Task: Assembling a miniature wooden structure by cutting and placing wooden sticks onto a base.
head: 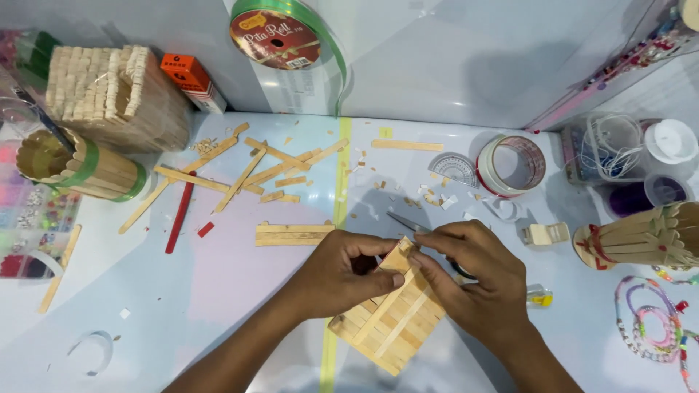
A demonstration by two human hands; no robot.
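Note:
My left hand (342,276) and my right hand (477,280) both grip a flat panel of glued wooden craft sticks (389,320), held tilted low over the table near its front edge. The fingertips of both hands pinch the panel's upper corner, where one stick crosses the others diagonally. A pair of scissors (408,223) lies just behind my right hand, partly hidden by it. A small clear glue bottle (540,296) peeks out to the right of my right hand.
Loose craft sticks (247,175) and a small stick panel (291,233) lie behind the hands. A stick house (109,94) and stick cylinder (80,166) stand at left. Tape roll (512,164), stick holder (644,236), beads (652,320) and containers (619,145) crowd the right.

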